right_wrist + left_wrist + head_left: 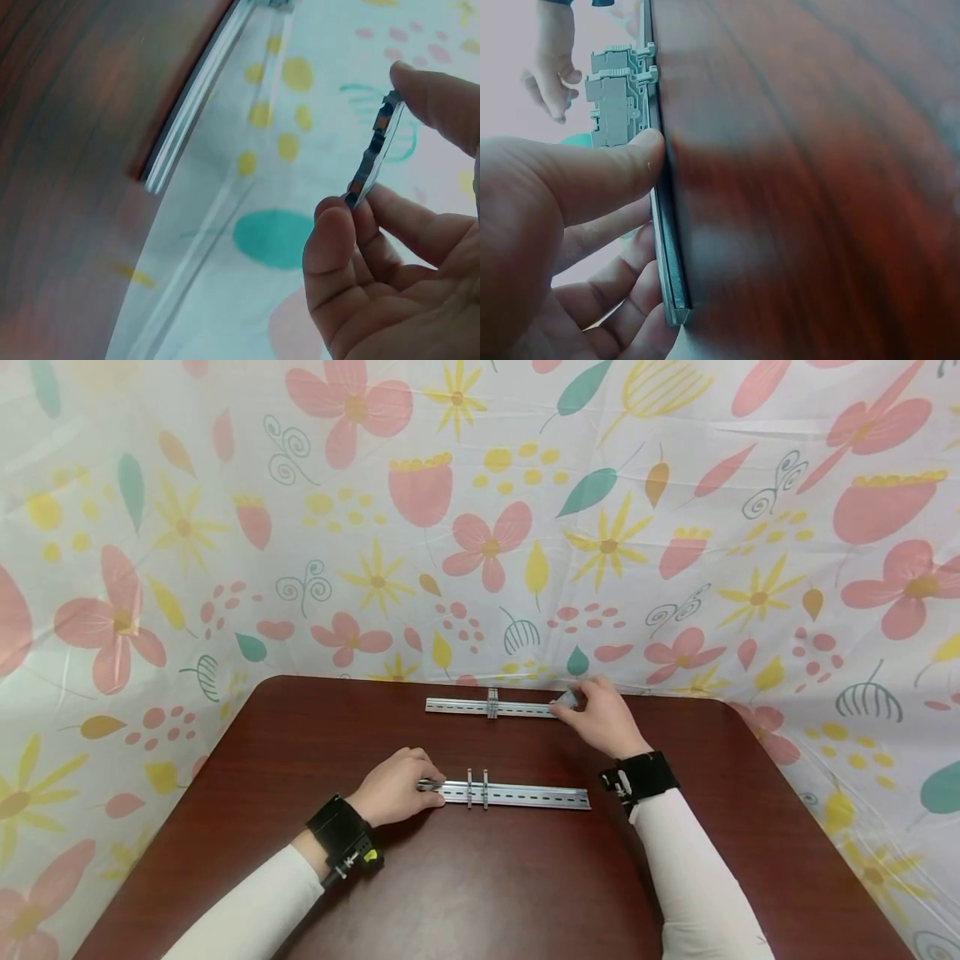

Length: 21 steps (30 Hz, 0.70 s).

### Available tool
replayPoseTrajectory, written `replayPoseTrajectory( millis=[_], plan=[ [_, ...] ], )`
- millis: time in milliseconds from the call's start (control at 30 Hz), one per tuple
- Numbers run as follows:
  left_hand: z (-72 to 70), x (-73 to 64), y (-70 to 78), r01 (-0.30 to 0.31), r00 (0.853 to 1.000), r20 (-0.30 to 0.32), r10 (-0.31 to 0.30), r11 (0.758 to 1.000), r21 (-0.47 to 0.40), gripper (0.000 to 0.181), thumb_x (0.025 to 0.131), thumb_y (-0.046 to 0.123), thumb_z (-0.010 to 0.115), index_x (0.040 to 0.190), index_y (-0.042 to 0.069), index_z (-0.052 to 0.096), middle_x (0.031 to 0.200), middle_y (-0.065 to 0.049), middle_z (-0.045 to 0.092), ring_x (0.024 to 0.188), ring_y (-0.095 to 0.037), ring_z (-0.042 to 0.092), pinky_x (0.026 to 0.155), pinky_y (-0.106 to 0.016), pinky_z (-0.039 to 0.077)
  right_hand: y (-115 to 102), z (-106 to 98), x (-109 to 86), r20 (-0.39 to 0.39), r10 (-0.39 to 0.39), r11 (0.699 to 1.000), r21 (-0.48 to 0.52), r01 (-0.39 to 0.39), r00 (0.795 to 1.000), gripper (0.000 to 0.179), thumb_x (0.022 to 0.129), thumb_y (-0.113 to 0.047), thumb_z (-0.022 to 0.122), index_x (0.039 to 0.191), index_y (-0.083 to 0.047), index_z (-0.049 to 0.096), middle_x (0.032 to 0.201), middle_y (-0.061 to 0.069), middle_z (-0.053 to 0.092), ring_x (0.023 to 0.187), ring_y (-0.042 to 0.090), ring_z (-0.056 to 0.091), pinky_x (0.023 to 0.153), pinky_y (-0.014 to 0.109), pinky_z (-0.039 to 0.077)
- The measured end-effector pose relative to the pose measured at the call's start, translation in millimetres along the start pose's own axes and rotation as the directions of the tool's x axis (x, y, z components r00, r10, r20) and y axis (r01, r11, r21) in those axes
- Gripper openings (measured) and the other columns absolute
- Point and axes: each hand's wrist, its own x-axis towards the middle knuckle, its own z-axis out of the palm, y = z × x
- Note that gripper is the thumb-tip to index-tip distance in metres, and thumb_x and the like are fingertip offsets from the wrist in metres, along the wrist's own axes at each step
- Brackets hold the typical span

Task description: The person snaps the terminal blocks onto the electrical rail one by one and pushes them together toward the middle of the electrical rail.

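My left hand (397,787) grips the left end of the nearer DIN rail (536,796), thumb on one edge and fingers on the other. Two thin grey terminal blocks (613,109) stand clipped across that rail, a small gap between them. Higher up, my right hand (609,718) pinches a single slim terminal block (375,150) between thumb and fingertips. In the head view it is by the right end of the farther DIN rail (453,705); the right wrist view shows it apart from the rail. A close group of terminal blocks (492,703) sits on the farther rail.
Both rails lie roughly parallel on a dark red-brown wooden table (480,877). The farther one is close to the table's back edge, where a flower-printed sheet (480,585) hangs. Each wrist wears a black strap (648,775) with a camera.
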Motion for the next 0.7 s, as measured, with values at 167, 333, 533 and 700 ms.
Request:
replayPoseTrajectory(
  millis=[167,333,533,700],
  plan=[
    [-0.8,0.0,-1.1,-0.004,1.000,0.004,0.004,1.000,-0.005,0.023,0.094,0.024,0.092,0.116,0.016,0.088,0.108,0.003,0.071,0.106,-0.020,0.063,0.086,-0.041,0.056,-17,8,-1.6,0.019,-0.060,0.998,0.016,0.060,0.998,0.064,0.099,-0.043,0.085,0.142,0.002,0.069,0.122,0.014,0.060,0.108,0.032,0.058,0.094,0.050,0.051],
    [-2.7,-0.5,-0.8,0.001,1.000,0.015,-0.001,1.000,-0.008,0.024,0.095,0.025,0.091,0.117,0.016,0.088,0.109,0.003,0.070,0.106,-0.019,0.063,0.086,-0.041,0.056,-28,15,-3.3,0.059,-0.113,0.993,0.038,0.111,0.992,0.062,0.099,-0.041,0.087,0.142,0.000,0.070,0.125,0.013,0.062,0.112,0.032,0.061,0.094,0.051,0.053],
    [-2.2,-0.4,-1.7,0.006,1.000,0.020,-0.006,1.000,-0.007,0.024,0.095,0.025,0.092,0.117,0.017,0.088,0.108,0.004,0.070,0.106,-0.018,0.063,0.085,-0.040,0.056,-35,21,-5.7,0.098,-0.136,0.988,0.082,0.128,0.986,0.056,0.098,-0.039,0.089,0.140,-0.004,0.072,0.122,0.009,0.061,0.107,0.028,0.061,0.092,0.047,0.051],
    [-3.3,0.5,-1.8,-0.012,1.000,0.022,0.012,1.000,-0.012,0.024,0.095,0.026,0.091,0.117,0.016,0.087,0.108,0.003,0.071,0.106,-0.019,0.062,0.086,-0.040,0.056,-38,24,-7.2,0.114,-0.169,0.979,0.134,0.153,0.979,0.056,0.097,-0.035,0.090,0.141,-0.005,0.072,0.118,0.006,0.061,0.106,0.028,0.062,0.091,0.046,0.052]
  ],
)
